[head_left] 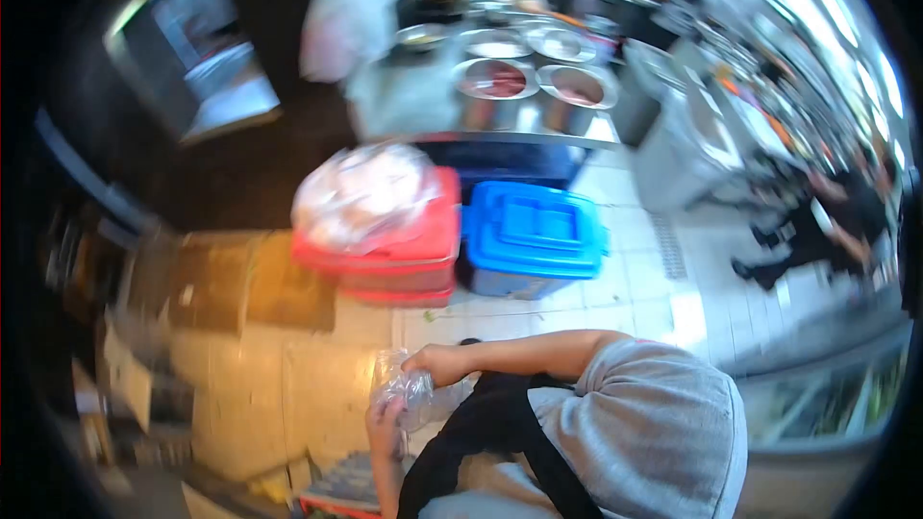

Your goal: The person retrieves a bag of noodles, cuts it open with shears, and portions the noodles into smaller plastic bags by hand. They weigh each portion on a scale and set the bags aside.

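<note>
Indoors; clear plastic [417, 402] above floor tiles [312, 375]

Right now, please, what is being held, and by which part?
Clear plastic: in the picture, right hand at its upper edge, left hand lower left.

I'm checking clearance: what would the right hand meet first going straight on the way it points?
First, likely the clear plastic, which the right hand already seems to hold; depth beyond is unclear.
</note>
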Motion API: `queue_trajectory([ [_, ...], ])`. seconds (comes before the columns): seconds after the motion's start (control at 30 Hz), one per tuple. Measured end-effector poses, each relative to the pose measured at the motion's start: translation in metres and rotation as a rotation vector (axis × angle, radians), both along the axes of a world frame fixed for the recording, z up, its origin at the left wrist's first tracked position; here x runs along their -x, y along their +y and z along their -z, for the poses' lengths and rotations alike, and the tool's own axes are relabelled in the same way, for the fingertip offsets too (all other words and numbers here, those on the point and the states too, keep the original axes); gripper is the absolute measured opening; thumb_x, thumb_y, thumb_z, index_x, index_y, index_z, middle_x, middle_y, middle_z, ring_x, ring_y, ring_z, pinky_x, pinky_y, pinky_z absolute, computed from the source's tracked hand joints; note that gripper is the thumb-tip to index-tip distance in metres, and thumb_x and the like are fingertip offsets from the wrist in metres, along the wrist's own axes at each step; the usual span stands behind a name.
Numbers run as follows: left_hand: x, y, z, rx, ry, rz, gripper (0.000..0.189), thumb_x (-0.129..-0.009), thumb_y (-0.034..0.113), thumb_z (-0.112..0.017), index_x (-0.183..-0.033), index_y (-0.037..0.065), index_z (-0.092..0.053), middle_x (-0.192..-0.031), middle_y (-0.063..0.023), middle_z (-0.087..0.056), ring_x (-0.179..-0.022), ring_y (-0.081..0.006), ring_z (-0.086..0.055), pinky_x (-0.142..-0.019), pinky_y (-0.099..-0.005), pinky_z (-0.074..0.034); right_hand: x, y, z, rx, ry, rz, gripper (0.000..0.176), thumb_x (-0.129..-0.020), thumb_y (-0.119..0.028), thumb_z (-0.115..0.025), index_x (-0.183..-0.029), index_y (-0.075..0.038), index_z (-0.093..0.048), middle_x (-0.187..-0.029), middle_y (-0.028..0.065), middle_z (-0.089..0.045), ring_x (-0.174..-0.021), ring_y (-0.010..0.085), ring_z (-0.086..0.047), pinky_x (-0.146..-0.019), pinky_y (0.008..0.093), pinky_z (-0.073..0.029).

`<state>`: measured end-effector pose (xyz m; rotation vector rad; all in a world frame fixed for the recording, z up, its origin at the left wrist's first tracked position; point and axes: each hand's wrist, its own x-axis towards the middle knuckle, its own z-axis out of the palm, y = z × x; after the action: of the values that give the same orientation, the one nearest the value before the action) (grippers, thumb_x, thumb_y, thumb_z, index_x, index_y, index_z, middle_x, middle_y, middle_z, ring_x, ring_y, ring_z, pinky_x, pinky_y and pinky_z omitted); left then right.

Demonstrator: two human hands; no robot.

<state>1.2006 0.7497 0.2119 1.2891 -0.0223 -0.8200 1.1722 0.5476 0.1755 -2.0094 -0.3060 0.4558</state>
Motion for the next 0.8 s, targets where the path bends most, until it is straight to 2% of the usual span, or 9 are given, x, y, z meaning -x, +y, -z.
queue_trajectory([
  [0.13, -0.02, -0.032, 0.03, -0.302, -0.509, 0.245, 0.066, -0.073, 0.023, -0.069, -0.128, 0.004, -0.037, -0.123, -0.0112, -0.044, -0.114, -0.0215, -0.043, -0.096, -0.0356, -0.034, 0.082, -0.072, -0.018, -0.237, -0.046, 0.696, 0.035, -0.068, -0.008, -0.066, -0.102, -0.005, -0.061, -0.093, 0.0098, -0.065, -0.084, 0.0215, -0.062, -0.077, 0.0354, -0.048],
  [0.2, -0.006, -0.069, 0.018, -0.118, -0.502, 0.376, 0.087, -0.069, 0.03, -0.072, -0.136, 0.009, -0.021, -0.132, -0.0117, -0.033, -0.122, -0.0254, -0.035, -0.1, -0.0392, -0.028, 0.12, -0.091, -0.024, -0.5, 0.029, 0.928, 0.03, -0.08, -0.012, -0.061, -0.109, -0.005, -0.059, -0.1, 0.0046, -0.063, -0.089, 0.0153, -0.059, -0.079, 0.0332, -0.048],
  [0.27, 0.012, -0.114, 0.009, 0.129, -0.48, 0.534, 0.103, -0.065, 0.037, -0.074, -0.14, 0.011, -0.008, -0.138, -0.0126, -0.025, -0.126, -0.0285, -0.03, -0.102, -0.0413, -0.025, 0.135, -0.091, -0.038, -1.239, 0.089, 1.004, 0.044, -0.067, 0.005, -0.061, -0.11, -0.005, -0.058, -0.104, 0.0064, -0.061, -0.092, 0.0171, -0.057, -0.079, 0.0317, -0.047],
  [0.33, 0.041, -0.162, 0.015, 0.437, -0.42, 0.702, 0.115, -0.062, 0.043, -0.075, -0.141, 0.01, 0.002, -0.141, -0.0137, -0.02, -0.127, -0.031, -0.028, -0.103, -0.042, -0.025, 0.145, -0.09, -0.011, -1.424, 0.004, 1.013, 0.039, -0.074, 0.003, -0.059, -0.111, -0.006, -0.057, -0.107, 0.0068, -0.059, -0.094, 0.0162, -0.056, -0.08, 0.0316, -0.046],
  [0.37, 0.049, -0.175, 0.026, 0.417, -0.399, 0.798, 0.088, -0.072, 0.041, -0.067, -0.137, 0.004, -0.019, -0.132, -0.0168, -0.036, -0.116, -0.0324, -0.043, -0.094, -0.0426, -0.038, 0.166, -0.095, -0.009, -1.314, -0.051, 1.076, 0.038, -0.074, 0.001, -0.06, -0.112, -0.006, -0.057, -0.107, 0.0067, -0.059, -0.093, 0.0163, -0.056, -0.079, 0.0319, -0.047],
  [0.53, 0.142, -0.269, 0.031, 0.33, -0.127, 0.998, 0.072, -0.077, 0.037, -0.061, -0.131, 0.002, -0.028, -0.124, -0.0171, -0.042, -0.107, -0.0317, -0.049, -0.087, -0.0411, -0.043, 0.258, -0.138, -0.018, -0.718, -0.177, 1.271, 0.036, -0.078, -0.007, -0.062, -0.113, -0.005, -0.054, -0.105, 0.0061, -0.059, -0.092, 0.0169, -0.056, -0.074, 0.0333, -0.048],
  [0.57, 0.164, -0.292, 0.028, 0.313, -0.065, 1.007, 0.069, -0.078, 0.036, -0.06, -0.129, 0.001, -0.03, -0.123, -0.0171, -0.044, -0.106, -0.0316, -0.05, -0.085, -0.0408, -0.044, 0.289, -0.154, -0.029, -0.873, 0.044, 1.244, 0.044, -0.076, -0.006, -0.062, -0.119, -0.004, -0.049, -0.104, 0.0057, -0.058, -0.092, 0.0154, -0.056, -0.07, 0.0329, -0.05],
  [0.67, 0.239, -0.366, 0.012, 0.247, 0.115, 1.009, 0.06, -0.081, 0.034, -0.057, -0.126, 0.0, -0.036, -0.118, -0.0173, -0.047, -0.101, -0.0312, -0.053, -0.081, -0.0398, -0.047, 0.373, -0.201, -0.012, -1.015, -0.115, 1.31, 0.057, -0.077, -0.01, -0.064, -0.128, -0.008, -0.037, -0.116, 0.0089, -0.051, -0.098, 0.0149, -0.054, -0.075, 0.0299, -0.049],
  [0.8, 0.313, -0.474, 0.002, 0.161, 0.144, 0.95, 0.044, -0.085, 0.029, -0.051, -0.117, -0.001, -0.044, -0.109, -0.0167, -0.054, -0.09, -0.0295, -0.058, -0.072, -0.0379, -0.051, 0.476, -0.261, -0.062, -0.471, -0.298, 1.681, 0.063, -0.072, -0.012, -0.069, -0.127, -0.01, -0.038, -0.123, 0.0148, -0.044, -0.109, 0.0249, -0.049, -0.086, 0.0335, -0.045],
])
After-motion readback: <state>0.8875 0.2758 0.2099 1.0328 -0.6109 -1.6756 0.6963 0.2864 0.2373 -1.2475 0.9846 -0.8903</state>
